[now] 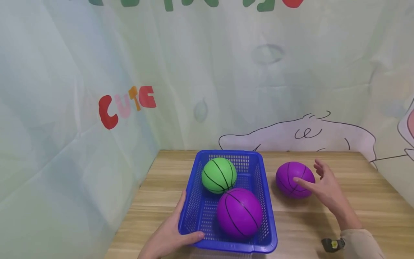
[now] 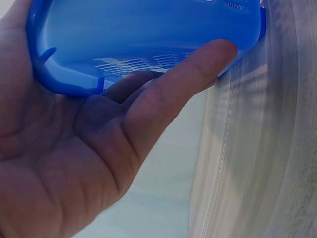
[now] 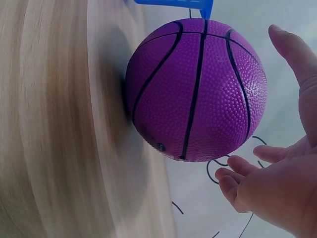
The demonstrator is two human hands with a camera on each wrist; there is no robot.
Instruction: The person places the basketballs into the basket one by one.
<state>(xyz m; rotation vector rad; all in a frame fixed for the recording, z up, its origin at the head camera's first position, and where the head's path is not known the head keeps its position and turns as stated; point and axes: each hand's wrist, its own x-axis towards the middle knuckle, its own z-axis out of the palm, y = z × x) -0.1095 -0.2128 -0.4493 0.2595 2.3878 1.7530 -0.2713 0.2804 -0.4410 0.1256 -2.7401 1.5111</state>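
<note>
A blue plastic basket (image 1: 271,223) stands on the table with a green ball (image 1: 219,175) and a purple ball (image 1: 239,214) inside, both marked with black basketball lines. My left hand (image 1: 168,228) holds the basket's near left corner, thumb at the near rim and fingers along the left side. Right of the basket, a second purple ball (image 1: 292,180) rests on the table. Beside it is my right hand (image 1: 326,187), fingers spread and thumb in front of the ball in the head view. In the right wrist view, a gap shows between the fingers and this purple ball (image 3: 198,94).
The wood-grain table (image 1: 365,201) meets a pale printed curtain (image 1: 194,72) at its back and left. Near the right sleeve (image 1: 360,242), a small black device (image 1: 331,245) with a yellow mark is at the wrist.
</note>
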